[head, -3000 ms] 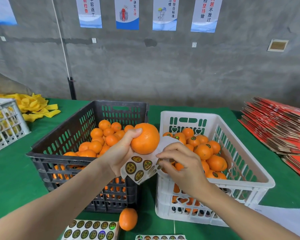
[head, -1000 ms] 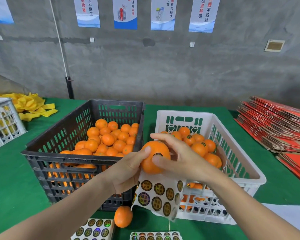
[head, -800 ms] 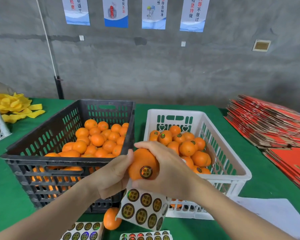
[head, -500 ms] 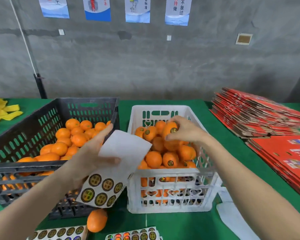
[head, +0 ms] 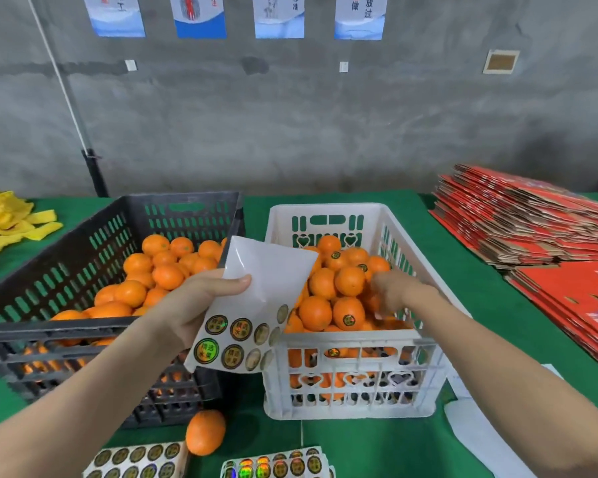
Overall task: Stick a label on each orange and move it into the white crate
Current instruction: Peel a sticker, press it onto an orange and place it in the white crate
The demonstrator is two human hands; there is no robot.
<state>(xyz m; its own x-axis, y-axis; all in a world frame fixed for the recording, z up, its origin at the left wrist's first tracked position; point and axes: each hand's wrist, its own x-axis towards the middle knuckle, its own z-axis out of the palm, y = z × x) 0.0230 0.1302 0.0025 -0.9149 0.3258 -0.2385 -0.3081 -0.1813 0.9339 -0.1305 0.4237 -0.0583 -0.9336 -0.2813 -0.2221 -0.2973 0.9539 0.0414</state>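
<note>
The step in hand looks like the drop-off. The right hand (head: 394, 294) is down inside the white crate (head: 346, 337), on the 3 o'clock side of the labelled oranges (head: 348, 313) heaped there. Blur smears its fingers, so I cannot tell whether they grip a fruit or lie loose, nor which orange is the one being placed. The left hand (head: 194, 305) pinches the sheet (head: 266, 281) with the thumb on top, over the gap between the crates. The sheet's upper part is bare backing, with round labels left along its 6 o'clock edge. Next, I judge, the right hand should come out empty and fetch one of the plain oranges (head: 166, 276) from the black crate (head: 52, 331) at 9 o'clock, or the loose orange (head: 205, 432) on the counter (head: 377, 443) at 6 o'clock. Then a fingertip must lift a label's rim cleanly. The sheet hides the left fingers and the black crate's 3 o'clock corner. The spare sheets (head: 135, 458) are cut off at the bottom edge.
</note>
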